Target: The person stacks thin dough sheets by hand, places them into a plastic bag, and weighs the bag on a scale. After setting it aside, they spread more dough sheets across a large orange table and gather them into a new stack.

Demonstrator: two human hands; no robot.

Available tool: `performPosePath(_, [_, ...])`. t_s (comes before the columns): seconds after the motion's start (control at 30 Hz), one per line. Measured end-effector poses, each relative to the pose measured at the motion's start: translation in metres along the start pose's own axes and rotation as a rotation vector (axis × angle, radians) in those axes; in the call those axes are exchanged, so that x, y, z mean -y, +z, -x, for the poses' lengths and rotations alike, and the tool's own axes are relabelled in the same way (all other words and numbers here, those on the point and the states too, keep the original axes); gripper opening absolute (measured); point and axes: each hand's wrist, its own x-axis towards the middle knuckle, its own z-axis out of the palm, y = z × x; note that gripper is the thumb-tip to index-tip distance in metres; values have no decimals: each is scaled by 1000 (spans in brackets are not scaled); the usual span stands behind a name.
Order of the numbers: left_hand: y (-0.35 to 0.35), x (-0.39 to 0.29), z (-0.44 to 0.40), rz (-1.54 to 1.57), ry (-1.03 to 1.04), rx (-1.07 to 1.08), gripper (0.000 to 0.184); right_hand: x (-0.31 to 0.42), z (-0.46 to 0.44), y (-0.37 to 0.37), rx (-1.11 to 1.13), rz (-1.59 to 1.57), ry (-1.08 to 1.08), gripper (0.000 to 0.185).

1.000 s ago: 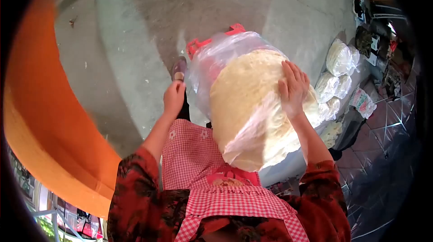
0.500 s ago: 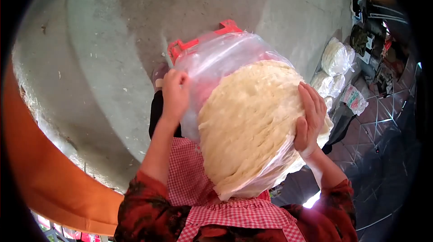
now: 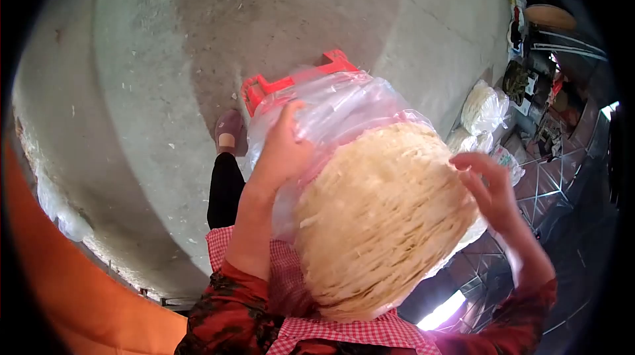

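A thick stack of thin, pale, round sheets (image 3: 383, 216) leans before me, its layered edges showing; I cannot tell what food they are. A clear plastic bag (image 3: 344, 100) lies bunched around its far and left sides. My left hand (image 3: 288, 150) is closed at the bag's left side with plastic at its fingers, the index finger sticking up. My right hand (image 3: 488, 186) is beside the stack's upper right edge, fingers apart and partly bent, holding nothing. Beneath the bag a red plastic frame (image 3: 268, 88) shows; its full shape is hidden.
Filled clear bags (image 3: 483, 109) stand on the floor at the right, near assorted clutter (image 3: 539, 84). An orange surface (image 3: 79, 275) curves along the lower left. My shoe (image 3: 229, 127) is on the concrete floor (image 3: 152, 90) left of the red frame.
My right hand has come off the stack's side and moved outward to the right. My left hand has shifted right and lower over the bag, and the stack's layers show more clearly.
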Motion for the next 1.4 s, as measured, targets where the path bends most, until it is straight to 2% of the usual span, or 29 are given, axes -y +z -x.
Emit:
performPosePath(0.03, [-1, 11, -6, -103, 68, -102, 59, 4, -26, -6, 73, 3, 81, 29])
performPosePath(0.07, [1, 8, -6, -240, 86, -207, 44, 7, -57, -3, 108, 119, -7, 31])
performPosePath(0.17, [3, 7, -9, -504, -24, -112, 17, -13, -152, 41, 204, 359, -347, 36])
performPosePath(0.23, [2, 23, -20, -338, 169, -279, 6, -25, -197, 82, 116, 409, -596, 39])
performPosePath(0.27, [2, 29, -25, -252, 264, -367, 11, -19, -212, 99, 219, 417, -515, 38])
performPosePath(0.3, [2, 28, -24, -75, 170, -266, 13, -15, -222, 112, 325, 420, -432, 37])
performPosePath(0.37, [-2, 15, -21, 270, -19, -70, 16, -17, -238, 126, 383, 440, -379, 36])
performPosePath(0.47, [3, -12, -8, 553, -97, 152, 25, -35, -232, 123, 394, 463, -368, 34])
performPosePath(0.53, [6, -28, 3, 569, -93, 287, 25, -61, -217, 89, 312, 432, -389, 31])
performPosePath(0.6, [16, -35, 14, 413, 66, 356, 19, -60, -175, 42, 169, 454, -334, 27])
performPosePath(0.67, [10, -53, 21, 331, 239, 346, 15, -77, -128, 24, -9, 532, -381, 26])
performPosePath(0.7, [8, -64, 27, 290, 331, 348, 14, -82, -108, 22, -12, 479, -382, 29])
performPosePath(0.77, [6, -79, 46, 213, 405, 300, 14, -88, -95, 22, -49, 320, -567, 31])
performPosePath(0.83, [-1, -86, 63, 68, 471, 295, 19, -98, -95, 25, -88, 321, -568, 33])
performPosePath(0.93, [-5, -77, 89, -152, 421, 55, 30, -106, -102, 23, -107, 342, -665, 36])
performPosePath(1.0, [-13, -58, 106, -189, 269, 116, 34, -115, -102, 17, -49, 372, -695, 38])
performPosePath(1.13, [-23, -24, 125, -71, 77, 222, 36, -141, -91, 27, -150, 295, -612, 36])
performPosePath(1.23, [-26, 19, 141, -282, 233, 147, 29, -165, -96, 37, -169, 322, -534, 32])
performPosePath(1.27, [-31, 23, 143, -363, 179, 200, 22, -169, -99, 39, -207, 302, -478, 23])
performPosePath(1.37, [-29, 50, 180, 216, -310, 229, 16, -198, -99, 50, -295, 149, -236, 17])
performPosePath(1.4, [-30, 56, 193, 259, -385, 242, 25, -202, -95, 51, -312, 170, -242, 16])
